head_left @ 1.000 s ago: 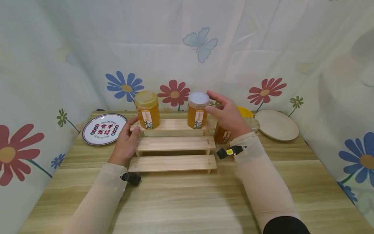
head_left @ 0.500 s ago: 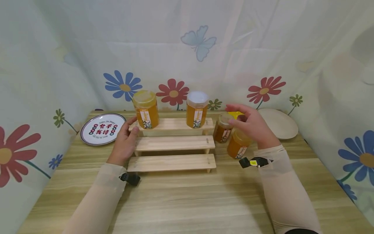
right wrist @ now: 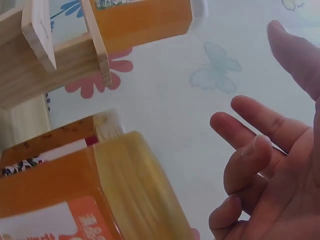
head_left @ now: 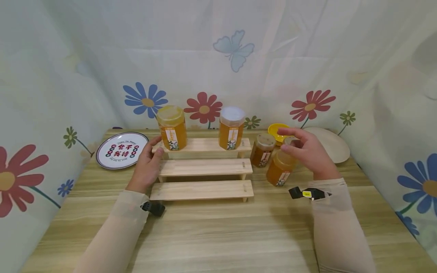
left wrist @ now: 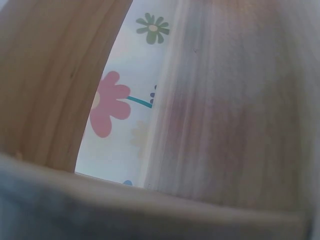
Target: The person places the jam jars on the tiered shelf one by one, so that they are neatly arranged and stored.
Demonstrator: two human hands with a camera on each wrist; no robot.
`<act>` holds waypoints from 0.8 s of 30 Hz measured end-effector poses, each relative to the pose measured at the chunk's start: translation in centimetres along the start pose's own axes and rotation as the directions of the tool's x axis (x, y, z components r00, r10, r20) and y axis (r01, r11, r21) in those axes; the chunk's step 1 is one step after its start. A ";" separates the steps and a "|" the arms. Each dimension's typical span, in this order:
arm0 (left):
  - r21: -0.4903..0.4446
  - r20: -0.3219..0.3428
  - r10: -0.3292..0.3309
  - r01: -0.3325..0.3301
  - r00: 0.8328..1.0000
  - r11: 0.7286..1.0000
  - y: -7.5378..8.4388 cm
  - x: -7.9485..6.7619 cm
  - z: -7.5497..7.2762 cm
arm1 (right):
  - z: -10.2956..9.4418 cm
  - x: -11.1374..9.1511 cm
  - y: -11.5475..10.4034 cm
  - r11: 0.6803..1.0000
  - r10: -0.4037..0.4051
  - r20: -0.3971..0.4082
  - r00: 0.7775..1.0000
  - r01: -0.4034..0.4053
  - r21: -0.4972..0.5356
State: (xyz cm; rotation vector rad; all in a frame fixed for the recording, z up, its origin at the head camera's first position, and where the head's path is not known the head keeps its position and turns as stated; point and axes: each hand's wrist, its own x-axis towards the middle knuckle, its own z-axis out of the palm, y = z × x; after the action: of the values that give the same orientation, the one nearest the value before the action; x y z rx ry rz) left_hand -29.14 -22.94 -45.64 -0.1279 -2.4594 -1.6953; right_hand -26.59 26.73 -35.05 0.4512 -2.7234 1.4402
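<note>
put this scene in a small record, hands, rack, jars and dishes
left hand: grips the left end of the pale wooden three-step rack
right hand: holds nothing, near the table jars
top step: amber jar with yellowish lid, left; amber jar with white lid, right
table, right of rack: at least three amber jars
dishes: dark-rimmed white plate, left; yellow bowl and beige plate, right

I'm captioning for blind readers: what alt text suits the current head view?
A person's left hand holds a three-tier wooden rack with two amber jars on top; the right hand, open, is near more jars right of the rack.
</note>
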 end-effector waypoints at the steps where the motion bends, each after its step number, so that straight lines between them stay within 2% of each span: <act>1: -0.001 0.000 0.000 0.000 1.000 1.000 0.0 0.0 0.0 | -0.1 0.0 0.0 1.000 0.001 0.000 1.000 -0.001 -0.010; 3: -0.004 0.002 0.005 -0.005 1.000 1.000 0.2 -0.2 0.0 | -0.4 -0.1 0.3 0.999 0.008 0.004 1.000 -0.008 -0.036; 6: -0.012 0.008 0.005 -0.005 1.000 1.000 1.6 -0.9 0.0 | -0.8 -0.2 0.5 0.997 0.034 0.027 0.999 -0.031 -0.073; 8: -0.011 0.007 0.005 -0.005 1.000 1.000 1.8 -1.0 0.0 | -1.0 -0.2 0.7 0.994 0.051 0.055 0.997 -0.046 -0.095; 10: -0.010 0.006 0.001 -0.001 1.000 1.000 1.7 -0.9 -0.1 | -1.2 -0.2 0.8 0.990 0.084 0.091 0.992 -0.072 -0.122; 12: -0.007 0.001 0.003 -0.003 1.000 1.000 0.5 -0.4 -0.1 | -1.3 -0.2 1.1 0.984 0.116 0.133 0.984 -0.096 -0.152; 14: -0.009 -0.001 0.008 -0.008 1.000 1.000 0.1 -0.4 -0.1 | -1.5 -0.2 1.3 0.976 0.138 0.173 0.975 -0.104 -0.190; 18: -0.010 -0.001 0.018 -0.018 1.000 1.000 0.2 -0.5 -0.1 | -1.6 -0.2 1.7 0.969 0.145 0.221 0.964 -0.094 -0.227; 24: -0.018 0.003 0.021 -0.021 1.000 1.000 0.5 -0.5 -0.1 | -1.9 -0.3 1.9 0.963 0.146 0.238 0.960 -0.083 -0.256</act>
State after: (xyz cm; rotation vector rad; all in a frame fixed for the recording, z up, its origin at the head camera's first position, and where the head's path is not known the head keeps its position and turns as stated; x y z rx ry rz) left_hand -28.55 -22.79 -45.21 -0.1574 -2.4368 -1.7103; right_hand -27.06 29.31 -35.55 0.5042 -3.1275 1.1124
